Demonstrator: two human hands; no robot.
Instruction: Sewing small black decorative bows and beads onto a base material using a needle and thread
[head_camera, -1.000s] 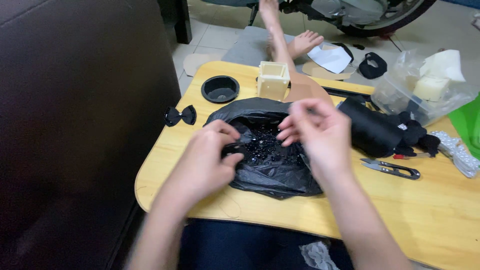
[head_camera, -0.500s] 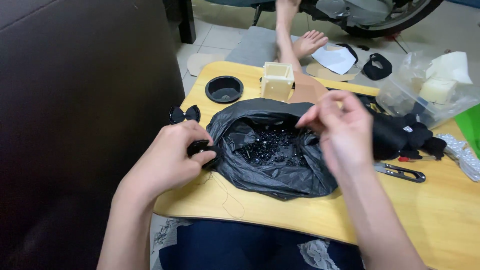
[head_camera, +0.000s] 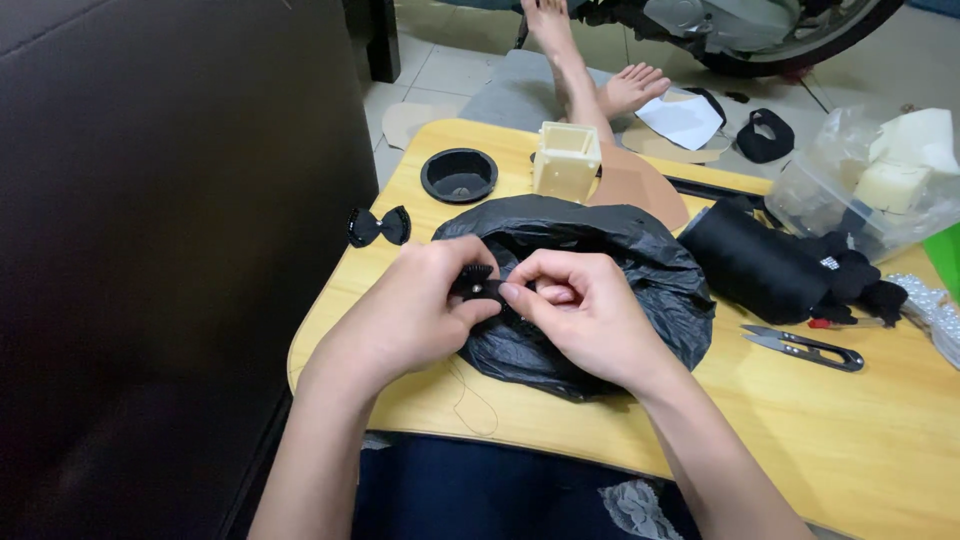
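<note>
My left hand (head_camera: 415, 312) and my right hand (head_camera: 590, 315) meet over a crumpled black plastic bag (head_camera: 640, 270) on the wooden lap table (head_camera: 880, 440). Between the fingertips of both hands sits a small black pleated fabric piece (head_camera: 476, 284) with a shiny bead at its middle. A thin thread (head_camera: 470, 395) trails from under the hands onto the wood. A finished black bow (head_camera: 379, 227) lies to the left of the bag near the table's edge.
A round black lid (head_camera: 459, 175) and a cream square plastic box (head_camera: 567, 160) stand at the back. A black fabric roll (head_camera: 752, 260), thread snips (head_camera: 805, 347) and a clear bag of foam pieces (head_camera: 880, 185) lie at right. A dark sofa (head_camera: 150, 250) fills the left.
The hands were apart at the bag's rim holding it open. They have come together over the bag, now pinching a small black pleated piece. The bag's mouth has fallen closed.
</note>
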